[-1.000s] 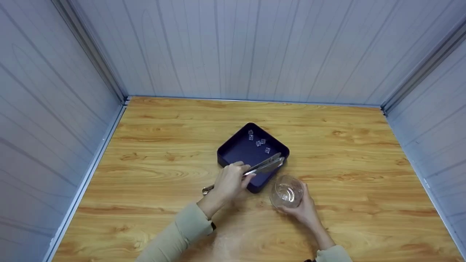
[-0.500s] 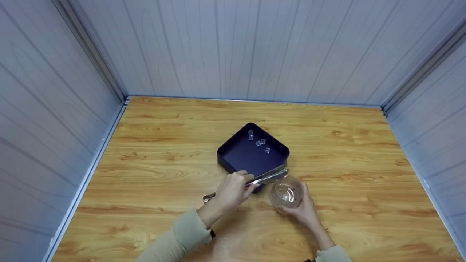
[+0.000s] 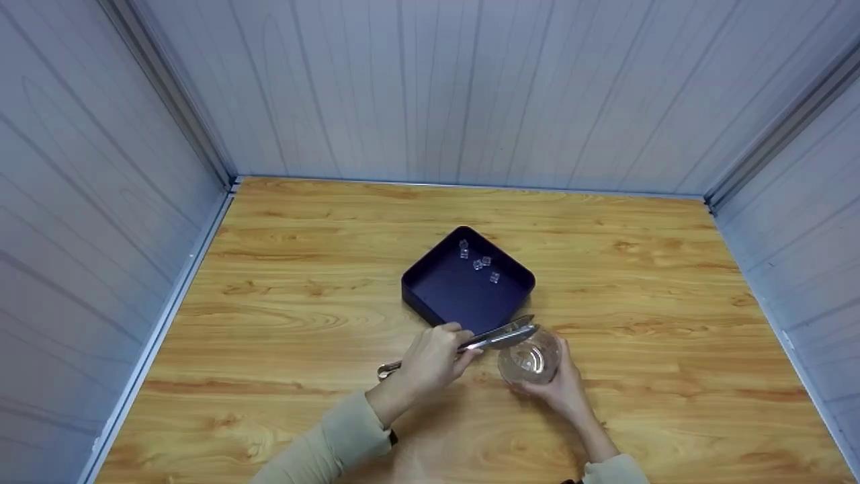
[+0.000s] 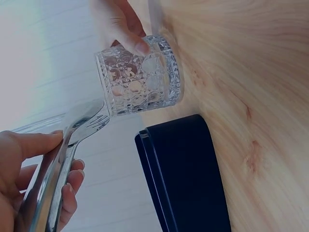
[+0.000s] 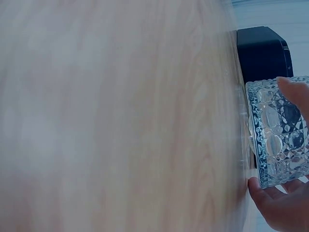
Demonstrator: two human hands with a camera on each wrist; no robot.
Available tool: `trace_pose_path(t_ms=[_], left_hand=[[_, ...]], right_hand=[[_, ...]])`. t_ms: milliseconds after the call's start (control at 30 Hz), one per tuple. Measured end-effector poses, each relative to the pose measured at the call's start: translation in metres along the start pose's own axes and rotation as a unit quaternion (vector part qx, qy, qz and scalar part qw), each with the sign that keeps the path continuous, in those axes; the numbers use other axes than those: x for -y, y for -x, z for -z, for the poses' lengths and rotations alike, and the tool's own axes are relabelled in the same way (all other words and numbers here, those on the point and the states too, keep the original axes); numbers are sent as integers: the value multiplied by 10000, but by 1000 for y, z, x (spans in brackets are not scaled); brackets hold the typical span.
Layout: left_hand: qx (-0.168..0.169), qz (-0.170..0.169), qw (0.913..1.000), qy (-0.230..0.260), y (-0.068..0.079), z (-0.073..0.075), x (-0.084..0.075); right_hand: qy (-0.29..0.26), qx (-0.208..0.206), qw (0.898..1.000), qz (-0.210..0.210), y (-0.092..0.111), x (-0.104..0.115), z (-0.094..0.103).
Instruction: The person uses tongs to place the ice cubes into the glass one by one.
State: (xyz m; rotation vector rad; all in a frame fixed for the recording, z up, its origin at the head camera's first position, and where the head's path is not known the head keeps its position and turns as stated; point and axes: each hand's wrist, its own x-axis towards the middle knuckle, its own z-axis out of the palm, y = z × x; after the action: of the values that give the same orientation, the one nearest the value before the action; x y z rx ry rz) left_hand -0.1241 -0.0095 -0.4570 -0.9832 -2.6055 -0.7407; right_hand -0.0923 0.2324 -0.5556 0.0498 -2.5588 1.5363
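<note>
My left hand (image 3: 430, 359) holds a pair of metal tongs (image 3: 480, 341), thumb on one arm and fingers on the other. In the left wrist view the tongs (image 4: 55, 164) show a slotted end beside a smooth rounded one, both at the rim of the glass. Whether anything is between these ends I cannot tell. My right hand (image 3: 561, 383) grips the clear cut-glass tumbler (image 3: 523, 363), which stands upright near the tray's front right side; its pattern shows in the right wrist view on the tumbler (image 5: 277, 133). Several small clear cubes (image 3: 478, 264) lie in the dark blue tray (image 3: 437, 309).
The tray's near corner lies partly behind the left hand and tongs. A wood-grain tabletop (image 3: 302, 282) surrounds everything. Pale panel walls (image 3: 430, 94) close off the back and both sides.
The left hand has brought the tongs from over the tray's right corner towards me and slightly right, to above the tumbler's rim. The right hand, tumbler and tray stay put.
</note>
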Motion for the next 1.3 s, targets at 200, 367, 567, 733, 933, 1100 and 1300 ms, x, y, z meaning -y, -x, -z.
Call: trace_pose_path(t_ms=[200,367,567,733,933,1100,1300], left_hand=[[41,30,10000,38,2,-2,1],[18,44,10000,52,3,-3,1],[42,195,9998,69,4,-3,0],[36,322,9994,136,3,-2,1],[-145,321,9993,88,2,-2,3],[-251,327,9991,-52,0,-1,6],[-290,421,9986,-108,-2,-2,12]], right_hand=[[58,28,10000,-47,0,2,0],[19,-38,10000,73,3,21,1],[0,-79,10000,28,5,41,4],[-86,-37,10000,14,4,37,4],[-9,60,10000,-33,0,9,1],[-51,77,10000,-15,-1,-2,1],[-83,21,10000,24,-1,-1,1]])
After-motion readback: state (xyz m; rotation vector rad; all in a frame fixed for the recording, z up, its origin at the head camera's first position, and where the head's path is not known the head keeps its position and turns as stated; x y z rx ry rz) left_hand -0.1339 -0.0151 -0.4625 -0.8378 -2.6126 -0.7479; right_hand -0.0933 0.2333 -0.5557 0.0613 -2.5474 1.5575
